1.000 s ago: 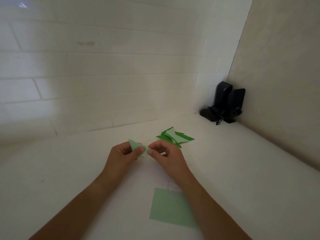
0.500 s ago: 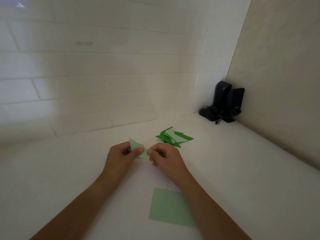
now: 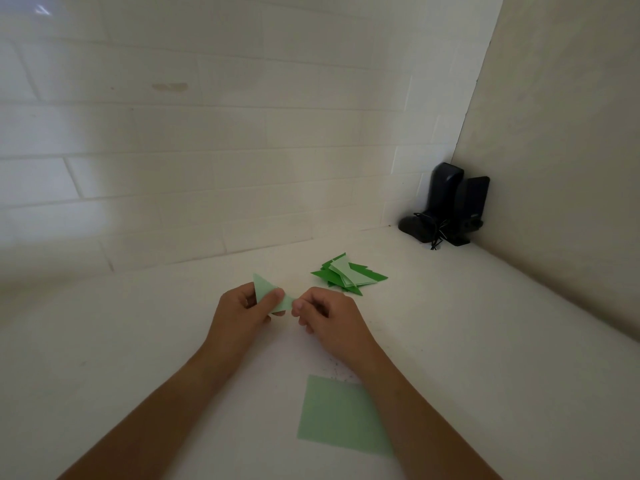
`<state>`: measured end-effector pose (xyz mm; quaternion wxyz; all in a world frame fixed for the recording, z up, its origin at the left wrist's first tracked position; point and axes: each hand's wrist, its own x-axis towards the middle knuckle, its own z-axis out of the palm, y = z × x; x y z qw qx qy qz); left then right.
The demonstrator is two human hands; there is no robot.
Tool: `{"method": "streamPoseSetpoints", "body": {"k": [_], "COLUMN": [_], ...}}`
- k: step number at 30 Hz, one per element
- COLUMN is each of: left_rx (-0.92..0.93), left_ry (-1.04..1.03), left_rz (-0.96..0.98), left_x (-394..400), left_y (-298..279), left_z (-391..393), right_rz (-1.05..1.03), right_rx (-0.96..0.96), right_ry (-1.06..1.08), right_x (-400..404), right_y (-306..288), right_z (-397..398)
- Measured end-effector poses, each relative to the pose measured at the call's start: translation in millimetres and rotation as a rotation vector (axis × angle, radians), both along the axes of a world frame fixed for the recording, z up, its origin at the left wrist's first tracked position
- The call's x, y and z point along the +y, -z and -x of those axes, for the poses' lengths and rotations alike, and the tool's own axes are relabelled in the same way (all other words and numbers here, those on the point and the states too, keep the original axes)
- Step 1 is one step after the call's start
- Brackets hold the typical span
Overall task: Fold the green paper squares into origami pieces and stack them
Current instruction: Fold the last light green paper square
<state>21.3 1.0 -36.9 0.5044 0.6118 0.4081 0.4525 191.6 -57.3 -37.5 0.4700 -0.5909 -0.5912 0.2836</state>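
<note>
Head view: the small pale-green folded piece is held just above the counter, pinched on its left part by the left hand, while its right tip is pinched between the fingertips of the right hand. Compared with a second ago, the hands are seen slightly lower and the right fingertips have slid out to the very tip, so a crease is judged to be under sharpening rather than a new fold begun.

To the right and farther off, the stack of finished pieces is lying well apart from the hands, with bare counter between. Nearer, an unfolded green square is partly covered by the right forearm. In the far right corner, a dark device is set against the walls, well clear of the stack.
</note>
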Motion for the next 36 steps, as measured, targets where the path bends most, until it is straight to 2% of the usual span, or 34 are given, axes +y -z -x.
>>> {"method": "streamPoseSetpoints", "body": {"k": [10,15,20,27,36], "left_rx": [-0.056,-0.06,0.05,0.202,0.207], "left_ry": [-0.019,0.063,0.141,0.181,0.23], "left_rz": [0.046,0.039,0.006,-0.139,-0.167], "left_x": [0.9,-1.5,-2.2,-1.4,0.8], "left_y": [-1.5,-3.0,-1.7,-0.8,3.2], "left_z": [-0.4,0.1,-1.9,-1.3,2.6], "right_rz": [-0.023,-0.044,-0.052,-0.051,-0.061], "right_rx": [0.033,0.119,0.231,0.176,0.062], "right_ry": [0.014,0.069,0.098,0.04,-0.01], "right_x": [0.8,0.0,2.4,0.0,-0.6], "right_y": [-0.4,-3.0,-1.4,-3.5,-1.6], "right_z": [-0.1,-2.3,-5.2,-4.8,-1.9]}}
